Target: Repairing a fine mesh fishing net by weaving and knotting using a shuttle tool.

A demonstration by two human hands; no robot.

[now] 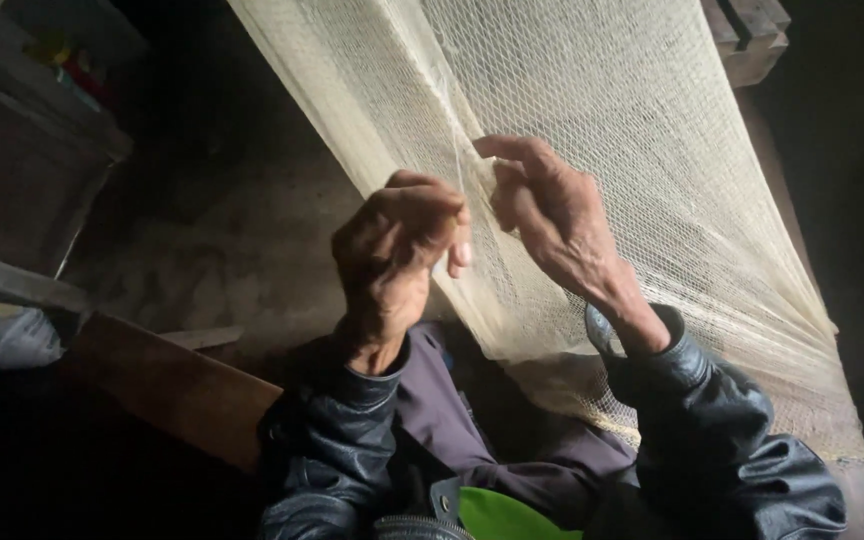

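Two bare hands work close together at the edge of one large, pale fishing net (592, 120). The left hand (397, 250) is curled into a narrow grip, thumb pressed against bent fingers, apparently pinching a thin strand or the net's edge cord; what lies inside the grip is too fine to make out. The right hand (552, 215) sits just beside it, fingers hooked into the mesh, seemingly holding it taut so the left hand can work one spot.

The net hangs in front of the person and slopes down to the right, gathering in folds beside the right forearm. Both arms wear dark leather jacket sleeves (712, 430). A wooden board (172, 385) lies lower left, with a crumpled pale bag (2, 335) above it. One bright green object (512, 518) shows at the bottom edge. The surroundings are dark.
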